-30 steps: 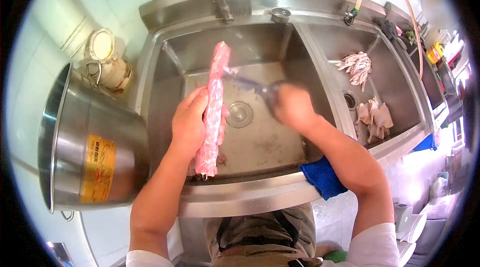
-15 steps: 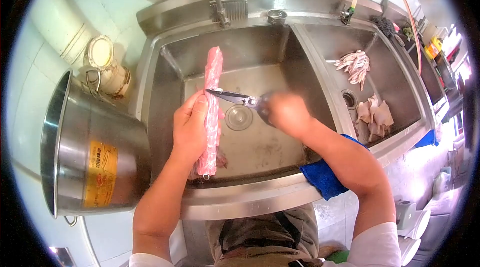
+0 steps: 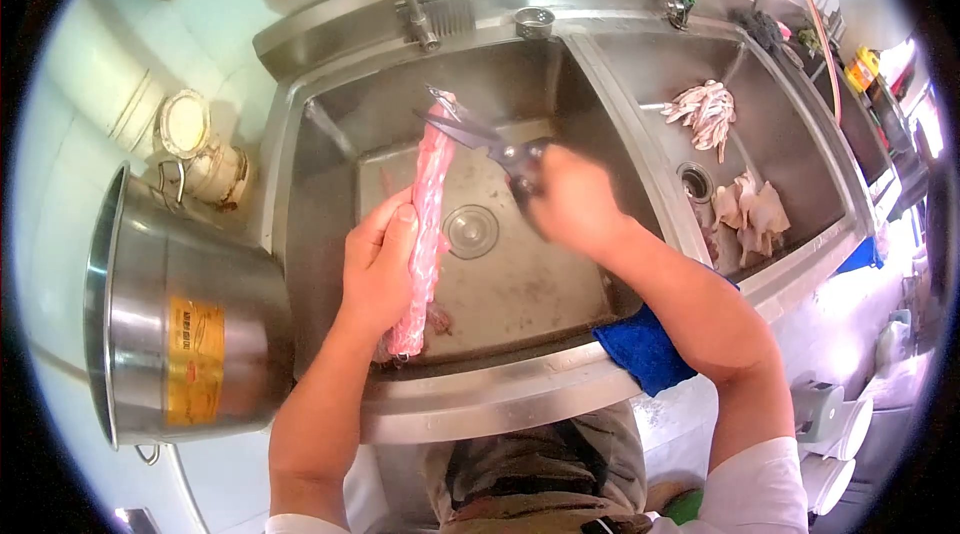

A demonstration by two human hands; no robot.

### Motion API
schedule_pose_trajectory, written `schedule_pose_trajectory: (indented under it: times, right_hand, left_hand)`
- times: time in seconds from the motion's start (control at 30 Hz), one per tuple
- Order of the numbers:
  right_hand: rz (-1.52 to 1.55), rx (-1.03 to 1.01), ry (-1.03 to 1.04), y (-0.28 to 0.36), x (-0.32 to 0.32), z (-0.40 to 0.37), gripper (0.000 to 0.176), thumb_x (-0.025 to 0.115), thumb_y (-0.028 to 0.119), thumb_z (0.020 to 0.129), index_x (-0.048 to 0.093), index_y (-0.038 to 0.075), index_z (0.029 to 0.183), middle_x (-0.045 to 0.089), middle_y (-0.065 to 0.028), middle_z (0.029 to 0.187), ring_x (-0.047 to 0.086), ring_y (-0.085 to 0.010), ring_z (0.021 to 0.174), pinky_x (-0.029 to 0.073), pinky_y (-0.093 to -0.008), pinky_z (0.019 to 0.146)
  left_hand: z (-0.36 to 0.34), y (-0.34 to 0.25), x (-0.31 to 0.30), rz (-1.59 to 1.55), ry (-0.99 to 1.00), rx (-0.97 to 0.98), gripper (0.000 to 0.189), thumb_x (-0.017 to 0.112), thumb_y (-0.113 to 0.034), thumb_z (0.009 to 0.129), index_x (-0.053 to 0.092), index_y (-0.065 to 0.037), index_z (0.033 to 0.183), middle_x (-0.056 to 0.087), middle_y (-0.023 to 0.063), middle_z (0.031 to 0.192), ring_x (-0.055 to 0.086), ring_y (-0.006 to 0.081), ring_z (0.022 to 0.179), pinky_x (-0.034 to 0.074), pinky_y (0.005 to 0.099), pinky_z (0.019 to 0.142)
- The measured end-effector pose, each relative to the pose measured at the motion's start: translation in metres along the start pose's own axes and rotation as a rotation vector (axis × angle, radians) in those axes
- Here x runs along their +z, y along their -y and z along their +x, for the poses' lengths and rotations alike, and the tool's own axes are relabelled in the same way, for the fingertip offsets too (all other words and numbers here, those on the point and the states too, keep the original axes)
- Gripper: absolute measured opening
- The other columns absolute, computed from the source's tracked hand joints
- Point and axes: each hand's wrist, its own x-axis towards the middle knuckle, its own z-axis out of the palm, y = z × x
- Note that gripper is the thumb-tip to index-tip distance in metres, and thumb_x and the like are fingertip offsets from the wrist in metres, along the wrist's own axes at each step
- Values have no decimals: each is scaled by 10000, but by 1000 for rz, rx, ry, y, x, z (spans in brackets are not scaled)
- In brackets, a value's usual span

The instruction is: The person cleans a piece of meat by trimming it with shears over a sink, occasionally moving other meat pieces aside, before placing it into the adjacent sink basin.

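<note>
A stainless steel counter (image 3: 500,407) with two sunken basins spans the view, and the strip of pink meat (image 3: 427,224) is held lengthwise above the large basin (image 3: 530,294), over its left part. The fingers of the left hand (image 3: 382,249) are wrapped around the strip near its middle, thumb on top. The fingers of the right hand (image 3: 580,199) are clenched on the dark handles of the shears (image 3: 510,154), whose parted blades reach the strip's far end. A round drain (image 3: 470,232) sits in the wet, smudged basin floor. In the small basin (image 3: 785,124) to the right lie a bundle of pale strips (image 3: 705,115) and some flat pale pieces (image 3: 750,218). A blue cloth (image 3: 648,347) drapes over the front rim beneath the right forearm. Along the back are a faucet (image 3: 422,26), a small metal cup (image 3: 535,22) and a hose (image 3: 822,59). A big steel pot (image 3: 150,304) with a yellow label stands at the left, near a stained pale container (image 3: 215,169), against light tiled walls.
</note>
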Motion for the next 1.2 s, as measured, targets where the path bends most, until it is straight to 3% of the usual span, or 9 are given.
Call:
schedule_pose_trajectory:
  times: [0.27, 0.47, 0.57, 0.67, 0.8, 0.9, 1.0, 1.03, 1.2]
  right_hand:
    - [-4, -103, -143, -9, 7, -2, 230, 662, 191, 779, 572, -11, 842, 610, -227, 767, 610, -420, 727, 490, -481, 667]
    - [89, 6, 23, -23, 17, 2, 222, 627, 169, 789, 573, -46, 773, 643, -210, 828, 626, -397, 721, 509, -461, 678]
    - [356, 307, 204, -4, -4, 5, 258, 615, 202, 814, 615, -55, 838, 649, -245, 887, 641, -389, 794, 510, -458, 722]
    - [8, 260, 533, -48, 49, 4, 315, 600, 257, 837, 648, -41, 930, 648, -260, 926, 644, -381, 860, 503, -450, 744]
    - [-359, 27, 1043, -95, 112, -13, 313, 594, 265, 837, 682, -22, 924, 654, -236, 966, 638, -361, 895, 502, -425, 757]
    - [-490, 11, 1132, -144, 154, -32, 264, 585, 201, 812, 690, -21, 909, 656, -235, 958, 638, -356, 873, 500, -430, 748]
    - [-568, -107, 1173, -126, 135, -43, 243, 570, 137, 779, 689, -28, 913, 658, -234, 956, 636, -361, 874, 497, -436, 738]
    - [-539, -156, 1277, -120, 136, -38, 253, 571, 117, 746, 689, -34, 911, 661, -229, 969, 639, -372, 898, 501, -434, 750]
    - [-471, 58, 1079, -94, 115, -31, 263, 568, 151, 770, 678, -46, 905, 649, -247, 986, 637, -389, 918, 505, -431, 772]
  left_hand:
    - [3, 13, -8, 111, -7, 144, 352, 439, -194, 993, 531, -20, 1286, 615, 51, 848, 537, 66, 681, 451, 226, 599]
    - [6, 18, -11, 151, -17, 217, 360, 465, -207, 982, 530, -18, 1282, 611, 57, 848, 546, 83, 673, 462, 246, 589]
    - [2, 0, -7, 12, -55, -57, 375, 512, -225, 956, 531, -11, 1263, 602, 64, 821, 554, 110, 661, 474, 275, 565]
    - [6, 1, -20, -390, 118, -246, 362, 546, -249, 929, 545, -34, 1221, 570, 53, 770, 564, 132, 673, 475, 297, 529]
    - [10, 11, -20, -525, 31, -233, 269, 590, -196, 903, 542, -44, 1120, 535, 45, 806, 575, 155, 709, 496, 326, 515]
    - [9, 9, -18, -441, 11, -160, 239, 624, -135, 882, 487, -26, 1044, 542, 75, 924, 616, 179, 732, 524, 344, 512]
    - [10, 14, -19, -173, -44, -105, 380, 636, -171, 867, 468, -34, 1179, 586, 116, 1010, 636, 199, 693, 520, 330, 506]
    - [12, 16, -21, -166, -42, -121, 362, 611, -152, 883, 448, -19, 1177, 613, 118, 971, 633, 193, 633, 516, 320, 488]
    - [13, 12, -28, 38, 7, -125, 275, 611, -238, 903, 503, -13, 1017, 604, 72, 783, 583, 128, 558, 473, 280, 472]
